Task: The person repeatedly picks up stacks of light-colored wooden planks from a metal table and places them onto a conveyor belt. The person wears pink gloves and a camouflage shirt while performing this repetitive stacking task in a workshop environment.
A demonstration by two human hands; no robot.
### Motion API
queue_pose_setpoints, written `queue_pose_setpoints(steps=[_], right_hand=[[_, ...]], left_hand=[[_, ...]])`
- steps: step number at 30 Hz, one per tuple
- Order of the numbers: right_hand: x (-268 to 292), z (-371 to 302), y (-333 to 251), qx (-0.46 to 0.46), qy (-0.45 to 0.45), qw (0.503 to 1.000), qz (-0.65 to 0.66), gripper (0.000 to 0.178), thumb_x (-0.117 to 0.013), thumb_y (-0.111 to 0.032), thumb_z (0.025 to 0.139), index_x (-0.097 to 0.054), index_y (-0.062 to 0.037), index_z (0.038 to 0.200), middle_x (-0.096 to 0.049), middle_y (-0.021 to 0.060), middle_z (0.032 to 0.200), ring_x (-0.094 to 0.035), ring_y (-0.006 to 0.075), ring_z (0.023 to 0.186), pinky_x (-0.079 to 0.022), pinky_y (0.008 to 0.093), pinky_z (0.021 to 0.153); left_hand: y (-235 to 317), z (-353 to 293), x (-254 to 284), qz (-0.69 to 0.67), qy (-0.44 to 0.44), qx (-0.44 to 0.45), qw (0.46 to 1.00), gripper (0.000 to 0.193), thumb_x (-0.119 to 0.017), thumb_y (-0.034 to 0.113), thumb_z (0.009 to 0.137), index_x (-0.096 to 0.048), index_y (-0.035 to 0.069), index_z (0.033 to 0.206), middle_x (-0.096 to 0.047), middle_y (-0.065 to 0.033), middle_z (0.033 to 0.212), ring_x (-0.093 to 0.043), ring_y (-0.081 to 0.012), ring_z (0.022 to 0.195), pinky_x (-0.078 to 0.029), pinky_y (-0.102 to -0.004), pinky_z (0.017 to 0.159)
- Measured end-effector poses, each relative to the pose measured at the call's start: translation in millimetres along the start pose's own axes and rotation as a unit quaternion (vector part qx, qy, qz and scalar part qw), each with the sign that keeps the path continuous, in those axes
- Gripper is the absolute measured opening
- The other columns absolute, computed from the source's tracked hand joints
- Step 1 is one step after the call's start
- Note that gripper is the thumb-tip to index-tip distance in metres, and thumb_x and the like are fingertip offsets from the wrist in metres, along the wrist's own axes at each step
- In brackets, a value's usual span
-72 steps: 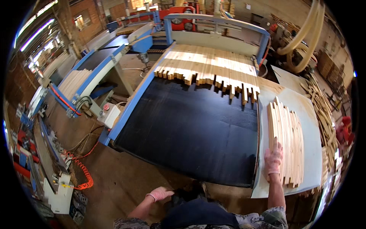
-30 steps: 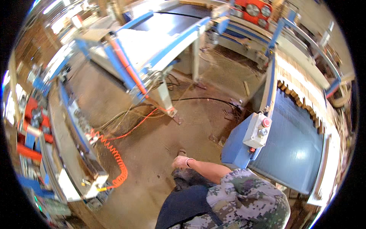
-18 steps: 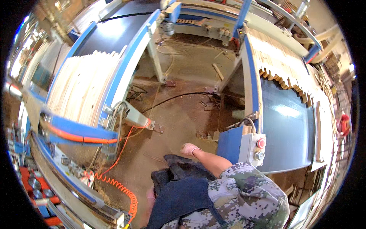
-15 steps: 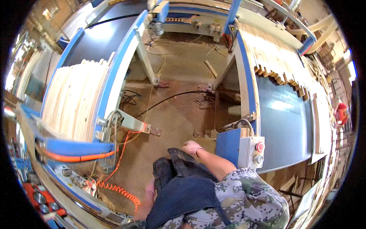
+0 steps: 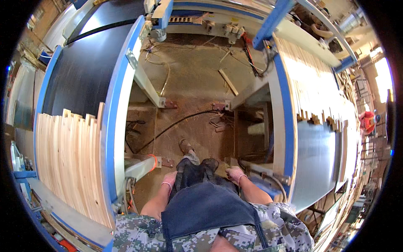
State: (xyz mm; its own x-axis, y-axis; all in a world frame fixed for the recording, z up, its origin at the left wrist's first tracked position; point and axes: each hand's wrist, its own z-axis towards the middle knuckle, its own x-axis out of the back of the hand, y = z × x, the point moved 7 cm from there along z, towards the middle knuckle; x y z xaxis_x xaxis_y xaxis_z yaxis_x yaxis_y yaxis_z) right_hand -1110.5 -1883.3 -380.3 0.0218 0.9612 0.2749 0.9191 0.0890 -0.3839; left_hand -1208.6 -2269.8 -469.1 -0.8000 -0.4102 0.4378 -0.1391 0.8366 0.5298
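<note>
My left hand (image 5: 169, 178), in a pale pink glove, hangs beside the dark apron (image 5: 201, 206) over my front; its fingers are too foreshortened to read. The right hand (image 5: 236, 173), gloved alike, is held low on the other side, fingers curled in with nothing visible in them. It is nearest the blue-edged frame of the right conveyor (image 5: 315, 164). To my left, pale wooden strips (image 5: 69, 155) lie side by side on a dark conveyor belt (image 5: 84, 71). More wooden strips (image 5: 306, 80) with uneven ends lie on the far part of the right conveyor.
Between the conveyors runs a brown floor with a black cable (image 5: 180, 122) across it and a loose wooden stick (image 5: 228, 82). Metal feet (image 5: 168, 103) bolted to the floor stick out from the frames. A machine beam (image 5: 197, 29) spans the far end. My shoe (image 5: 187, 146) shows ahead.
My view has shifted forward and turned left between the conveyors. The left hand has come up into clearer sight, and the right hand has drawn back. A shoe now shows ahead.
</note>
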Motion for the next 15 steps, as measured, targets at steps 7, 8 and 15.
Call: queue_pose_setpoints(steps=[7, 8, 15], right_hand=[[35.0, 108.7, -96.2, 0.069, 0.005, 0.992, -0.104, 0.039, -0.066, -0.027, 0.097, -0.075, 0.0012, 0.122, -0.075, 0.0212, 0.123, -0.071, 0.0348, 0.115, -0.055, 0.042, 0.096], [31.6, 111.0, -109.8, 0.056, 0.003, 0.994, -0.094, 0.041, -0.067, -0.027, 0.097, -0.074, 0.0018, 0.126, -0.075, 0.0207, 0.125, -0.072, 0.0331, 0.115, -0.056, 0.041, 0.096], [-26.1, 122.1, -212.9, 0.111, -0.126, 0.962, -0.215, 0.05, -0.067, -0.027, 0.098, -0.069, 0.0048, 0.136, -0.075, 0.0187, 0.128, -0.072, 0.0298, 0.117, -0.054, 0.0378, 0.099]], left_hand=[[-1.9, 33.8, 111.4, -0.217, 0.071, 0.112, 0.967, 0.052, -0.046, 0.042, 0.105, -0.071, 0.001, 0.123, -0.071, -0.0255, 0.128, -0.066, -0.0409, 0.123, -0.05, -0.0471, 0.104], [9.6, 27.3, 126.8, -0.287, 0.079, 0.151, 0.943, 0.051, -0.046, 0.041, 0.105, -0.07, 0.0, 0.122, -0.071, -0.0258, 0.128, -0.066, -0.0412, 0.122, -0.05, -0.0466, 0.103], [-14.6, 8.5, 145.2, -0.172, 0.086, 0.168, 0.967, 0.044, -0.063, 0.039, 0.096, -0.072, 0.0, 0.113, -0.074, -0.0278, 0.114, -0.071, -0.0407, 0.102, -0.054, -0.0484, 0.093]])
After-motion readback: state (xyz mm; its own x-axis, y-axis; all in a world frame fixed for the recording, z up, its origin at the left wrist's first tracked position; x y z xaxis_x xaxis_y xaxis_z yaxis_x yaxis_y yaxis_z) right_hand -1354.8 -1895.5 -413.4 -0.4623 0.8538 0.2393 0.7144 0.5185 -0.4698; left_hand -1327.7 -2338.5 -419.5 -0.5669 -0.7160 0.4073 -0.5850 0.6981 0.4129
